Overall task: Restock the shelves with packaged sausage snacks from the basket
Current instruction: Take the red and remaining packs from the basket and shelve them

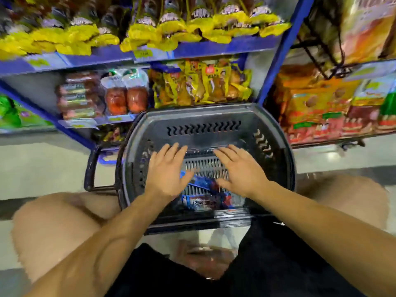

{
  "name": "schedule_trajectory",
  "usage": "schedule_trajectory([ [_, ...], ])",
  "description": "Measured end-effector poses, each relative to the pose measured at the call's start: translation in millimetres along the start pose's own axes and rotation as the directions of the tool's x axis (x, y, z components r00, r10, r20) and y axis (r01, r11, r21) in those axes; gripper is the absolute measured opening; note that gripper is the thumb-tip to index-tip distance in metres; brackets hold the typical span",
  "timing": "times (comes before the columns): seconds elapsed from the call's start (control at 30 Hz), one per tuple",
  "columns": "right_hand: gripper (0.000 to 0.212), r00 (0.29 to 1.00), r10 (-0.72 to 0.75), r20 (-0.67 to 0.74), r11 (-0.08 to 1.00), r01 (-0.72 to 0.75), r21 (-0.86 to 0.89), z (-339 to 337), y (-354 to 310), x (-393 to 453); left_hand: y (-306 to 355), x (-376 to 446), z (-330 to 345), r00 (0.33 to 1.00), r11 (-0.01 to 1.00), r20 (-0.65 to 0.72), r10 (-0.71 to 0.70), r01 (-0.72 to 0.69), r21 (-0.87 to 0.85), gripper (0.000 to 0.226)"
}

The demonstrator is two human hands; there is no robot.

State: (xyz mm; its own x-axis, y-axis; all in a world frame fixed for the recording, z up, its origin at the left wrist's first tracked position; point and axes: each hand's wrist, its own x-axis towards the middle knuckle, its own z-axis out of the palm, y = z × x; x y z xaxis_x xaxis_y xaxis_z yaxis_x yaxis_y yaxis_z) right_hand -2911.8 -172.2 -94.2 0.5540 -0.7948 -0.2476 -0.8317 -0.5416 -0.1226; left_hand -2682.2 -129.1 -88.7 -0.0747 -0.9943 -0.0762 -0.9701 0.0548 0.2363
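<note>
Head cam showed both hands, left hand (166,174) and right hand (241,171), fingers spread flat and gripping nothing, hovering over the basket (205,113), probably to grab the sausage packs (203,201) lying at its near end.

Blue sausage packs (204,199) lie flat (blurred) in black basket (205,116).
</note>
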Motion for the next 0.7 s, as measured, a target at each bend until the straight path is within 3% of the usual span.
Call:
schedule_trajectory([
  [0.17,0.094,0.987,0.054,0.152,0.997,-0.062,0.047,55,24,23,-11,10,43,0.993,0.997,0.115,-0.006,-0.003,0.076,0.069],
  [0.3,0.100,0.969,0.076,0.234,0.986,-0.109,0.130,94,38,58,-20,15,68,0.987,0.999,0.160,-0.031,0.028,0.025,0.071],
  [0.5,0.094,0.941,0.043,0.336,0.962,-0.130,0.239,148,43,100,-24,30,98,0.964,0.998,0.262,-0.045,0.057,-0.039,0.074],
  [0.7,0.076,0.897,0.148,0.416,0.934,-0.266,0.240,194,47,129,-22,46,115,0.947,0.992,0.299,-0.113,0.125,-0.019,0.076],
])
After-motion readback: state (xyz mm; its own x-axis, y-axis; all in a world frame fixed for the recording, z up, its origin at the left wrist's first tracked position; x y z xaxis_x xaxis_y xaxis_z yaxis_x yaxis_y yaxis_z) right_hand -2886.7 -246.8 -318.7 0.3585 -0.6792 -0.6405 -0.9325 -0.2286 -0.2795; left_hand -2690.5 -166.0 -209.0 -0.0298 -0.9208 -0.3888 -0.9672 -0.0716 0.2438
